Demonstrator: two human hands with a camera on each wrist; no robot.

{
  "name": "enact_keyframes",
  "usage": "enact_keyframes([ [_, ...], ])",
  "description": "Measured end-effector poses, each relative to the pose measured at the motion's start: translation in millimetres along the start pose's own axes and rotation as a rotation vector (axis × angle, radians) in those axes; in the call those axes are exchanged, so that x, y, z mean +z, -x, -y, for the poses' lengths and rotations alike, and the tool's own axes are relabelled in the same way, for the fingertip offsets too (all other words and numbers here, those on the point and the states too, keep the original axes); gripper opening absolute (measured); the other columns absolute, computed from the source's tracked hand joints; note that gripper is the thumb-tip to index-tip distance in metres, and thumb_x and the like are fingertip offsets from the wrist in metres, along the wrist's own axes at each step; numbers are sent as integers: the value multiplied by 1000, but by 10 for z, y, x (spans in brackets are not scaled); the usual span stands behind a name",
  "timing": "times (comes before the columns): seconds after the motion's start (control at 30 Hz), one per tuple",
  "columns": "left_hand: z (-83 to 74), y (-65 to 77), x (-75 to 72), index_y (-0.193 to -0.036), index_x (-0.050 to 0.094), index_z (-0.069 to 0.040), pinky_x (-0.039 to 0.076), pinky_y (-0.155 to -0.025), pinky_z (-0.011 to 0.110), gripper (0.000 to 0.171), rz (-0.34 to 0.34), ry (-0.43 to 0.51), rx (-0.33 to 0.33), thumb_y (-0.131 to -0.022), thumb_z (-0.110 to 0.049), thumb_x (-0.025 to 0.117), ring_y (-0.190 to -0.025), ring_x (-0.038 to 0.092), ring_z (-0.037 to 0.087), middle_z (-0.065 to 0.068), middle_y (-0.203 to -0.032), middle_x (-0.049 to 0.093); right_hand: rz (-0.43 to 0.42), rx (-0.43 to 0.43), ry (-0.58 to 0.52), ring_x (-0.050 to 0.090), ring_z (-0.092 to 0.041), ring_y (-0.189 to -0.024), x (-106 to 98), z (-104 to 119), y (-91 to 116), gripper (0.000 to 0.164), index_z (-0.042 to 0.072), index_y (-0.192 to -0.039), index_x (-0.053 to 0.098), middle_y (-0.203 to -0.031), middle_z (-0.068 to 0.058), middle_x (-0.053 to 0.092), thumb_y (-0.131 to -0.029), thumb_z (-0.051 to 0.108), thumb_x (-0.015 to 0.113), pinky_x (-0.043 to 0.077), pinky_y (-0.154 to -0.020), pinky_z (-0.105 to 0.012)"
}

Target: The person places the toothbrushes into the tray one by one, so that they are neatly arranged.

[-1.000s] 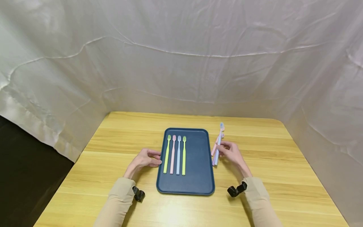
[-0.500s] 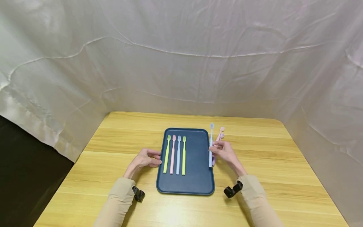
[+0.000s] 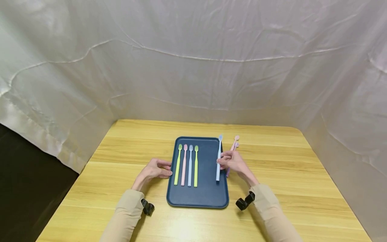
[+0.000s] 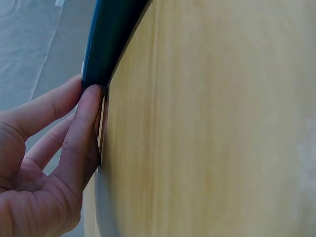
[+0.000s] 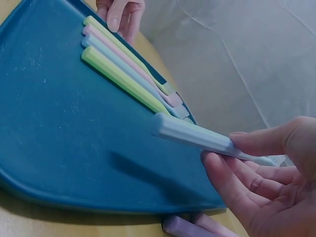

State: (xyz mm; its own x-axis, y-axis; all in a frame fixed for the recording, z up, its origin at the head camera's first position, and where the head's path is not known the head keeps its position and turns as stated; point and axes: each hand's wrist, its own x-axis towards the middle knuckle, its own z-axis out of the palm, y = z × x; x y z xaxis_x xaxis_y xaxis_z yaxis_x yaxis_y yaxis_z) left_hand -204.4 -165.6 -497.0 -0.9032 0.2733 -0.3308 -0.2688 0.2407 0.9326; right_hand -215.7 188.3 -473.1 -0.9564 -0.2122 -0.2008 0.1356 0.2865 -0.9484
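My right hand (image 3: 232,163) pinches a light blue toothbrush (image 3: 219,158) between thumb and fingertips. It hangs above the right part of a dark blue tray (image 3: 198,198), casting a shadow there in the right wrist view. On the tray's left half, several toothbrushes lie side by side, heads away from me: a green one (image 3: 177,168), a pink one (image 3: 183,168), a blue one (image 3: 190,168) and another green one (image 3: 196,168). At the tray's left edge, my left hand (image 3: 156,169) grips the rim (image 4: 101,44) between thumb and fingers.
Right of the tray, a pink toothbrush (image 3: 236,138) and a purple toothbrush (image 3: 228,172) lie on the wooden table (image 3: 281,174), partly behind my right hand. A pale curtain (image 3: 211,84) hangs behind the table and along its sides.
My right hand has lifted the light blue toothbrush off the pile on the right and carried it left, over the tray. My left hand has stayed at the rim.
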Motion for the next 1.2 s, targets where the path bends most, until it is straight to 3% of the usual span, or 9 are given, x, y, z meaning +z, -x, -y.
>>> enact_keyframes([
  [0.23, -9, 7, 4, -134, 54, 16, 67, -82, 36, 56, 4, -9, -3, -82, 8, 75, -79, 71, 14, 19, -103, 69, 52, 38, -5, 71, -12, -67, 42, 35, -22, 41, -17, -124, 49, -94, -19, 74, -92, 1, 68, 68, -77, -41],
  [0.5, -11, 15, 8, -134, 54, 16, 67, -82, 36, 57, 1, -9, -7, -82, 7, 75, -79, 71, 14, 23, -106, 68, 90, 72, -38, 70, -12, -68, 118, 10, -88, 40, -18, -124, 48, -91, -16, 73, -91, -3, 65, 68, -72, -32],
  [0.83, 3, 2, 4, -133, 54, 16, 67, -82, 36, 56, 1, -2, -3, -82, 8, 75, -78, 71, 14, 21, -104, 68, 146, 107, -35, 70, -12, -64, 225, -1, -158, 35, -17, -121, 51, -81, -9, 72, -91, -3, 63, 68, -69, -30],
  [1.2, 12, -4, -1, -133, 54, 17, 67, -81, 35, 56, 7, 7, -1, -82, 9, 75, -78, 71, 14, 20, -103, 69, 152, 124, 12, 70, -13, -64, 308, -3, -166, 34, -15, -121, 55, -83, -13, 72, -91, -1, 65, 68, -68, -31],
])
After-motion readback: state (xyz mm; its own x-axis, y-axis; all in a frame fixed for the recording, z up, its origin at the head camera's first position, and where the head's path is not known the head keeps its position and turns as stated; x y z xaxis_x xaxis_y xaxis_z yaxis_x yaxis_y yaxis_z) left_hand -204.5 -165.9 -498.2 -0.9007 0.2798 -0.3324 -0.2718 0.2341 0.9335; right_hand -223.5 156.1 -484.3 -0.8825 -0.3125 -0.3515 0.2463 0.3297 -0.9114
